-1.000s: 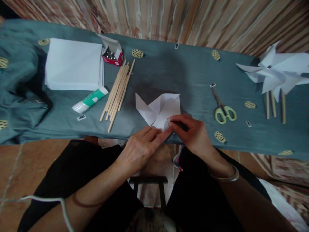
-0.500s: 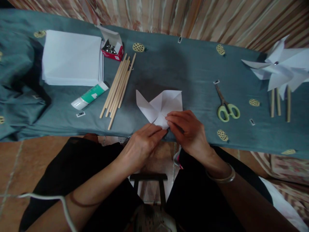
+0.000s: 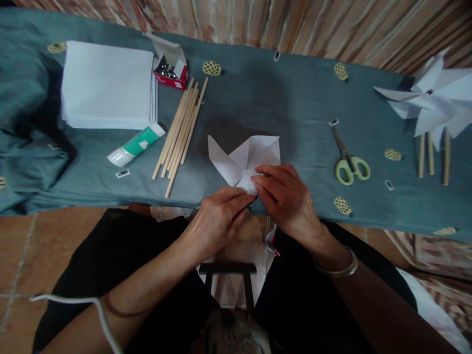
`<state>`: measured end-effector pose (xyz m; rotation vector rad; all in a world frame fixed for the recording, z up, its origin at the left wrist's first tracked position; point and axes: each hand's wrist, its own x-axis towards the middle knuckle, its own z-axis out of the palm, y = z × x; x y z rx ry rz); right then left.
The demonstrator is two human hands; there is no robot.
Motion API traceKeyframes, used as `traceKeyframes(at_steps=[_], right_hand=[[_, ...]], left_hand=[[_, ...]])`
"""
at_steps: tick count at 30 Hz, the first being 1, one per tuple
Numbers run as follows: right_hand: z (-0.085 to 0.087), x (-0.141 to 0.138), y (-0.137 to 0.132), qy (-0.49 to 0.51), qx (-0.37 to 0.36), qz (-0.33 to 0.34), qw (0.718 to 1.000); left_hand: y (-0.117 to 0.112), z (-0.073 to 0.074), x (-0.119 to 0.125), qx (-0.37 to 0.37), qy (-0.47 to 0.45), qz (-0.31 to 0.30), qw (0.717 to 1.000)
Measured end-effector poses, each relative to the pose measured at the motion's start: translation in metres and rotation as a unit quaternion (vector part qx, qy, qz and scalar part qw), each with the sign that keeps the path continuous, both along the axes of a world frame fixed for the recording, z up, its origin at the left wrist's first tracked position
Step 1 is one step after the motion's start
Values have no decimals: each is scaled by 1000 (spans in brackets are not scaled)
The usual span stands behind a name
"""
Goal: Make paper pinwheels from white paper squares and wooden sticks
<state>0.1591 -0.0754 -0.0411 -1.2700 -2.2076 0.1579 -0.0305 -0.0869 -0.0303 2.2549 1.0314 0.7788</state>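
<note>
The folded white paper (image 3: 236,158) lies on the tabletop (image 3: 295,105), close to its front edge. The left hand (image 3: 217,219) and the right hand (image 3: 285,196) each hold its near corner in a pinching grip.

Hidden under your hands, cut at the edge, too small to read

Your right grip (image 3: 287,199) covers the near right part of the folded paper (image 3: 241,155), and your left grip (image 3: 217,221) meets it at the lower corner, so you cannot tell whether either one pinches the sheet or only presses on it. The paper pinwheels (image 3: 437,101) run off the picture's right edge. The shiny bits in the red box (image 3: 170,76) are too small to make out, as are the print on the glue tube (image 3: 136,146) and the little tags (image 3: 123,173) on the worktop (image 3: 280,98).
</note>
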Motion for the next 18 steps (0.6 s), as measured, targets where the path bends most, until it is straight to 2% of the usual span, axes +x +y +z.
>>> traceKeyframes(at_steps=[10,14,18], right_hand=[[4,-2,-1,-22,-30,-5,999],[4,-3,-1,-27,-19,-3,999],[3,-3,-1,-28,-40,0,999]], left_hand=[[3,0,-2,-49,-10,0,999],[6,2,-2,-74,-12,1,997],[6,2,-1,-73,-13,-3,997]])
